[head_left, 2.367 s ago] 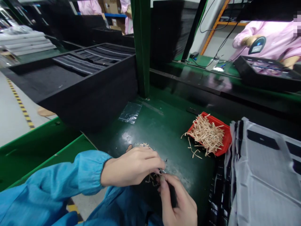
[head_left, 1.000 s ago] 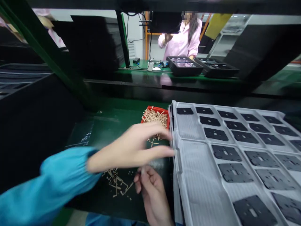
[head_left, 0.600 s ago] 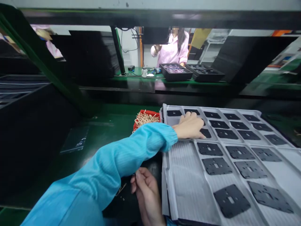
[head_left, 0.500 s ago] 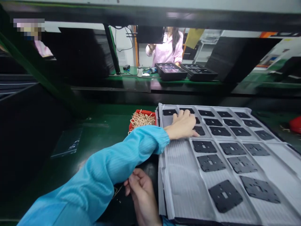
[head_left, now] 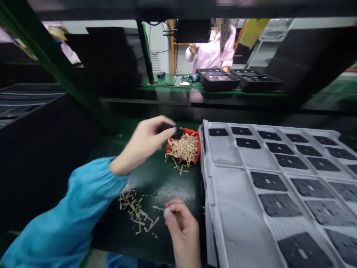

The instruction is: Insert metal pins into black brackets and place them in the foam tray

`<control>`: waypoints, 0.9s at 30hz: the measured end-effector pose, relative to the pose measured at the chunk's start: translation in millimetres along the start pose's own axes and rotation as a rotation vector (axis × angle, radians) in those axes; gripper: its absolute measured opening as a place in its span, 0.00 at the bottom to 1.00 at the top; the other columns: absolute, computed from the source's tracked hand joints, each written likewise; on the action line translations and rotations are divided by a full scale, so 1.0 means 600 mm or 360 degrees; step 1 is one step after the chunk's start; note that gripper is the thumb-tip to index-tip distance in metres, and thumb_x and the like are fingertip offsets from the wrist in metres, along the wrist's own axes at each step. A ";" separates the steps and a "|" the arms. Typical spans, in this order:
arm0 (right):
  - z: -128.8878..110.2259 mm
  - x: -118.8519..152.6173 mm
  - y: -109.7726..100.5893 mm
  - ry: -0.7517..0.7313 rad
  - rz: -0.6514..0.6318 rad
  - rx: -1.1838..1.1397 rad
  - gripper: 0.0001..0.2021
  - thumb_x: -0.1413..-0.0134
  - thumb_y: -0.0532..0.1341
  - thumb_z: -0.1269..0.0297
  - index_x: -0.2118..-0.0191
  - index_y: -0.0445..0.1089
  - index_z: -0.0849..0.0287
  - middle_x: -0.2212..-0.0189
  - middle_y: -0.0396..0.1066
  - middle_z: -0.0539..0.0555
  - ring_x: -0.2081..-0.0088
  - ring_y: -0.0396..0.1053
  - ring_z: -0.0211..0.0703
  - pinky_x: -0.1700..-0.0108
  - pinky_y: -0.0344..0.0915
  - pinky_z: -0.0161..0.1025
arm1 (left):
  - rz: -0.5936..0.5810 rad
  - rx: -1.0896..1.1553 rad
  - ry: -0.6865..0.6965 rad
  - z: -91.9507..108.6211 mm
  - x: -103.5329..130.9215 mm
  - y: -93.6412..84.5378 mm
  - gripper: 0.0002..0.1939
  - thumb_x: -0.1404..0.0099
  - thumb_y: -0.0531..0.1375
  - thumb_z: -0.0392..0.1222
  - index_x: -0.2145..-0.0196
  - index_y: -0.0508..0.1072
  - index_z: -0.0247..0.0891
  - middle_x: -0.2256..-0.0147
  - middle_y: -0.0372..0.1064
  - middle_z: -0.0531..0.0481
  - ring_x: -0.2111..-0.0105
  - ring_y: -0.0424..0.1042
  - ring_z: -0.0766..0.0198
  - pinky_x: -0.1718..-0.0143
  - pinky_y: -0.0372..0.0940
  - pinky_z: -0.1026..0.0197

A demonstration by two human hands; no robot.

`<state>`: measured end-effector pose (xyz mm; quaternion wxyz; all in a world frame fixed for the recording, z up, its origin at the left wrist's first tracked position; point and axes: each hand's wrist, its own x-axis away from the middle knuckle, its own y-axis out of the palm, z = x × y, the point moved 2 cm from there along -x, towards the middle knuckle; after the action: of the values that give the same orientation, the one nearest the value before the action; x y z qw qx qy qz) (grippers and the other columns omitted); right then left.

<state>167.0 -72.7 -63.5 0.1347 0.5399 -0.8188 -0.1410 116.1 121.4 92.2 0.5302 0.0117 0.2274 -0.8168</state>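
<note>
My left hand (head_left: 152,139), in a blue sleeve, grips a flat black plate (head_left: 175,133) beside a red bin (head_left: 198,150) heaped with small tan strips (head_left: 184,148). Lower down, my right hand (head_left: 182,223) closes around tweezers (head_left: 158,209), their metal tips pointing left. More tan strips (head_left: 136,210) lie scattered on the green work surface (head_left: 156,178) between my hands. On the right, a pale grey compartmented tray (head_left: 231,208) bears several black plates (head_left: 279,204) with rectangular holes. My fingers hide part of the held plate.
Beyond the bench, a person in pink (head_left: 214,52) stands behind black boxes (head_left: 217,80) on another bench. A green post (head_left: 64,74) slants across the left, next to a dark bin wall (head_left: 41,149). A shelf edge (head_left: 181,9) spans the top.
My left hand has moved left from the tray, now with a black plate, to beside the red bin. The tray shows fewer plates near its left side. The tweezers in my right hand now show.
</note>
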 end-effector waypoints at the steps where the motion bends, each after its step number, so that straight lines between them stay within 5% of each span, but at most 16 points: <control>1: -0.007 0.001 0.002 -0.0067 0.0036 0.0001 0.10 0.38 0.68 0.55 0.66 0.76 0.56 0.65 0.74 0.52 0.64 0.73 0.37 0.63 0.70 0.30 | 0.0087 -0.0044 -0.0190 -0.020 0.039 -0.040 0.08 0.34 0.66 0.41 0.60 0.78 0.33 0.78 0.65 0.58 0.82 0.62 0.74 0.81 0.56 0.72; 4: -0.038 0.000 0.011 -0.0356 0.0154 0.0034 0.02 0.37 0.67 0.66 0.63 0.76 0.54 0.69 0.74 0.49 0.66 0.72 0.36 0.64 0.70 0.30 | 0.0221 0.0073 -0.0741 -0.071 0.168 -0.089 0.16 0.34 0.66 0.46 0.56 0.77 0.30 0.81 0.68 0.56 0.83 0.65 0.70 0.81 0.60 0.70; 7: -0.074 -0.011 0.027 -0.0752 0.0095 0.0272 0.05 0.41 0.68 0.74 0.62 0.78 0.55 0.72 0.75 0.51 0.61 0.73 0.40 0.57 0.71 0.34 | 0.0162 0.0414 -0.1022 -0.088 0.264 -0.052 0.22 0.33 0.66 0.52 0.54 0.76 0.29 0.79 0.72 0.52 0.82 0.69 0.68 0.79 0.66 0.68; 9: -0.083 -0.020 0.036 -0.0798 0.0118 0.0418 0.07 0.44 0.70 0.74 0.61 0.79 0.56 0.68 0.76 0.52 0.59 0.73 0.40 0.54 0.72 0.36 | 0.0169 0.0659 -0.1064 -0.080 0.293 -0.018 0.23 0.34 0.66 0.55 0.54 0.77 0.29 0.79 0.73 0.51 0.82 0.70 0.68 0.79 0.68 0.68; 12: -0.079 -0.024 0.047 -0.0693 0.0172 0.0509 0.10 0.44 0.70 0.73 0.57 0.80 0.56 0.61 0.76 0.54 0.60 0.75 0.39 0.56 0.74 0.35 | 0.0252 0.0942 -0.0995 -0.057 0.304 0.009 0.23 0.33 0.67 0.55 0.54 0.77 0.30 0.77 0.74 0.50 0.80 0.72 0.68 0.78 0.70 0.69; 16: -0.069 -0.016 0.052 -0.0607 0.0281 0.0515 0.12 0.45 0.71 0.72 0.54 0.79 0.56 0.62 0.76 0.54 0.61 0.76 0.38 0.59 0.75 0.33 | 0.0269 0.1127 -0.0938 -0.040 0.308 0.015 0.19 0.30 0.66 0.50 0.52 0.78 0.31 0.74 0.76 0.48 0.76 0.77 0.66 0.73 0.76 0.68; 27: -0.078 -0.017 0.055 -0.0591 0.0305 0.0482 0.10 0.45 0.72 0.72 0.58 0.78 0.56 0.63 0.76 0.53 0.62 0.77 0.37 0.59 0.76 0.33 | 0.0276 0.0906 -0.0815 -0.033 0.318 0.020 0.13 0.26 0.60 0.40 0.49 0.80 0.36 0.70 0.79 0.48 0.73 0.80 0.66 0.69 0.79 0.68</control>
<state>160.6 -55.0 -8.4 -0.0874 0.4387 -0.8888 -0.0999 38.3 -39.3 20.3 0.6124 -0.0267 -0.1499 -0.7758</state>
